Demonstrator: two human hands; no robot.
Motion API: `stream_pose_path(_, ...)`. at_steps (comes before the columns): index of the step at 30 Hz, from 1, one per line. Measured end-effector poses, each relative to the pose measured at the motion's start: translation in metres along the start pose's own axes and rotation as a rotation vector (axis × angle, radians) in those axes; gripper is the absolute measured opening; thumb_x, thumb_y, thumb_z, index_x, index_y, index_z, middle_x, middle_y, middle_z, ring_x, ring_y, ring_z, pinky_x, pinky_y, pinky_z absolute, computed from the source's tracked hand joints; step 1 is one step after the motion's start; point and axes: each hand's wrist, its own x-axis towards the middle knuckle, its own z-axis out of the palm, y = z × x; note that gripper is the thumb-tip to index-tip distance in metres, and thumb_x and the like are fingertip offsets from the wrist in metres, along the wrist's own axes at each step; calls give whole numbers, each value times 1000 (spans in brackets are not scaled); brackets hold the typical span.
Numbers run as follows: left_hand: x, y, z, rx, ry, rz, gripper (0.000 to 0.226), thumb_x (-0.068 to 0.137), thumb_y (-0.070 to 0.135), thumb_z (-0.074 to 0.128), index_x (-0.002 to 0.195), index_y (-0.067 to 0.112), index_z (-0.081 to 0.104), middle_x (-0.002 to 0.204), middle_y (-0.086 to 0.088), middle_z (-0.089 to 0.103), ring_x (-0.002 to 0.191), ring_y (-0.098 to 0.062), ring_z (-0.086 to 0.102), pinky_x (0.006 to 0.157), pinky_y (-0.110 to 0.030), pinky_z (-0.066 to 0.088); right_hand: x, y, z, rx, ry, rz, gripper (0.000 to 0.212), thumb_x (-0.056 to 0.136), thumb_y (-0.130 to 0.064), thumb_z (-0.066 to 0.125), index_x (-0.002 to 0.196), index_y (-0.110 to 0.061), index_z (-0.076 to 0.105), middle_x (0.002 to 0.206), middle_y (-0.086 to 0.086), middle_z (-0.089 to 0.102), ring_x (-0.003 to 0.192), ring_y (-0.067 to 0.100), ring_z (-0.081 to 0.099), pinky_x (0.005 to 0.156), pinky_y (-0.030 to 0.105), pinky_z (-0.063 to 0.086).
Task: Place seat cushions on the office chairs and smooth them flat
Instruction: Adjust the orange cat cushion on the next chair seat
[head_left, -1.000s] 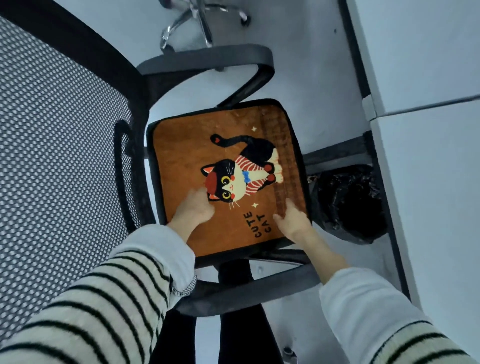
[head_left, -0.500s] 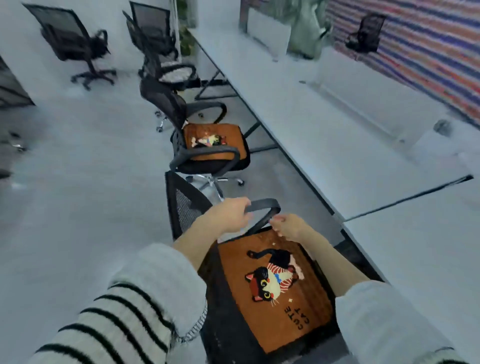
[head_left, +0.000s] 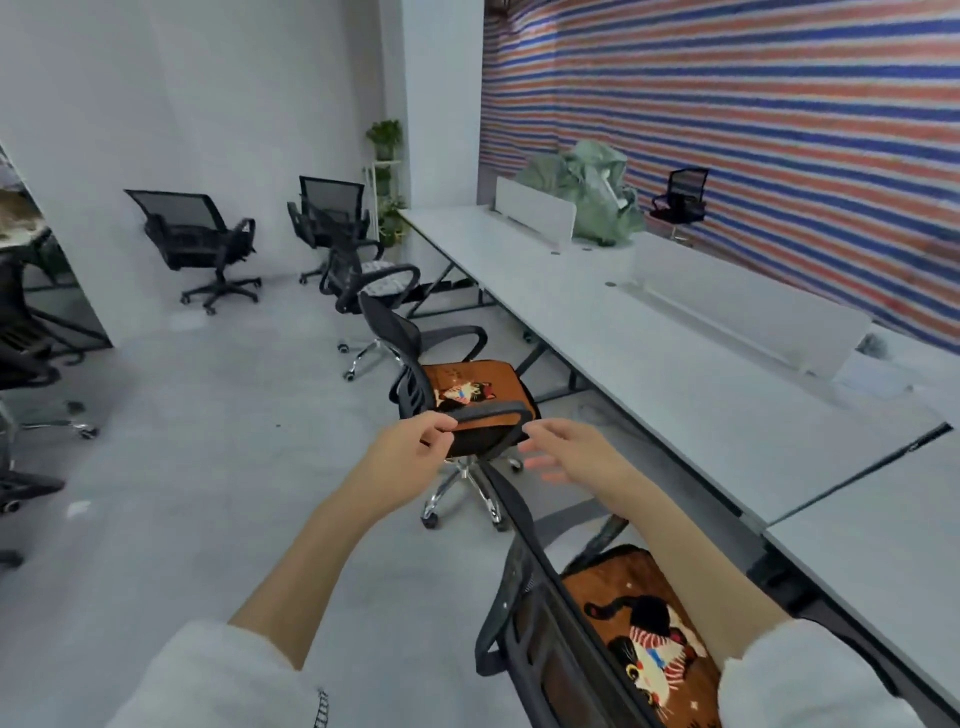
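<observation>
An orange cat-print seat cushion lies flat on the near office chair at the bottom right, partly hidden by my right forearm. A second matching cushion lies on the following chair along the desk. Both my hands are raised in the air above the near chair's backrest. My left hand has loosely curled fingers and holds nothing I can see; it overlaps the far chair's armrest in the view. My right hand hovers with its fingers spread and relaxed.
A long white desk with low dividers runs along the right. A third chair carries a pale patterned cushion. More black chairs stand by the back wall and at the left edge. Grey floor spreads to the left.
My hands have lifted off the near cushion and risen into the air. My view has swung up from the seat to the row of chairs and the room.
</observation>
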Motion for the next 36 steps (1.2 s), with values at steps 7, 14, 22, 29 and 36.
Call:
stream_pose_path(7,51,-79,1,-14,-102,-79,24,97,24,45,117,23,60,103,2,61,80,-6,55,58,-12,40,80,-21,26,-80,-24,25,38,99,-35,43,129,-14,53,116,5,64,101,19,65,81,24,52)
stream_pose_path(14,185,-125,-26,12,-103,-100,27,98,22,45,120,18,59,100,2,61,87,-12,57,65,-14,41,219,-27,37,61,-3,102,43,98,-35,45,134,-12,49,116,5,65,101,18,65,85,28,53)
stream_pose_path(22,324,-169,-59,5,-159,-99,28,99,22,42,123,21,56,115,0,63,98,-13,60,69,-15,42,363,-36,47,219,44,226,46,97,-35,47,136,-10,46,111,6,66,98,19,65,77,26,52)
stream_pose_path(29,469,-199,-52,48,-362,-32,39,100,30,39,139,26,40,118,5,58,86,-4,57,69,-11,43,478,-14,45,342,195,401,42,98,-29,47,135,-9,47,106,7,68,97,23,66,86,34,54)
stream_pose_path(36,614,-237,-31,131,-536,53,38,99,30,41,136,22,46,130,3,54,110,-11,55,84,-18,44,584,6,39,477,385,572,42,99,-26,47,136,-7,44,115,13,65,96,24,64,91,37,52)
